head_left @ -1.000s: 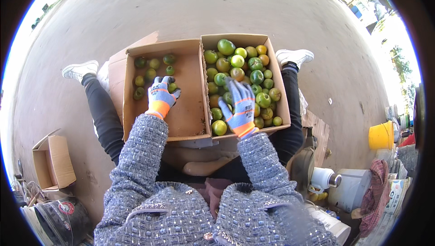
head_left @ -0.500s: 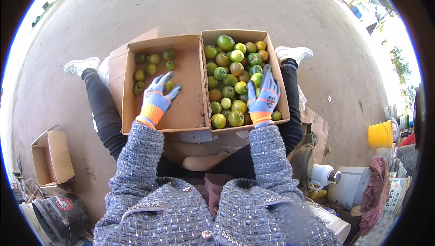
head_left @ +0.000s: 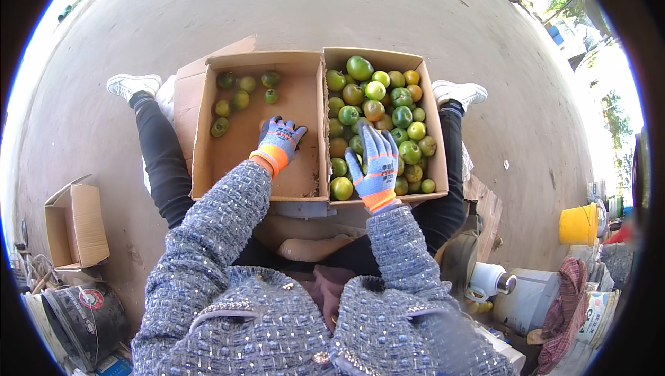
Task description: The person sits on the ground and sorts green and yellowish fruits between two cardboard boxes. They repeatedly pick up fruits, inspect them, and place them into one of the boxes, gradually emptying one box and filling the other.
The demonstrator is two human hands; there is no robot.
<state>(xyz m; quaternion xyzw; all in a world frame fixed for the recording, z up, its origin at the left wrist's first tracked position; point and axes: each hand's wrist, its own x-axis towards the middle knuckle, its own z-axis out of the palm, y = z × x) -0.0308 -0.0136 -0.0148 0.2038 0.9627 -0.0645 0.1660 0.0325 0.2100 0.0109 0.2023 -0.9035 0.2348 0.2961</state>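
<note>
My left hand [head_left: 279, 139], in a grey glove with an orange cuff, is low over the left cardboard box [head_left: 246, 171]. Its fingers curl downward and hide what is under them. Several green tomatoes [head_left: 240, 100] lie in that box's far left part and near its middle. The right cardboard box [head_left: 436, 161] is full of green, yellowish and brownish tomatoes [head_left: 374, 110]. Over its near left part my gloved right hand [head_left: 377, 162] lies palm down on the fruit. Its fingers are stretched out and its thumb is apart, with nothing seen in its grasp.
Both boxes stand side by side on a concrete floor [head_left: 277, 5] between my outstretched legs. An open small carton [head_left: 86, 227] and a black bucket [head_left: 86, 324] are at left. To the right are a white mug [head_left: 488, 280], a yellow bucket [head_left: 579, 224] and a checked cloth [head_left: 564, 313].
My left hand has shifted right and its fingers have curled, covering where a small tomato lay. My right hand has moved left and nearer across the fruit. The whole view has shifted slightly.
</note>
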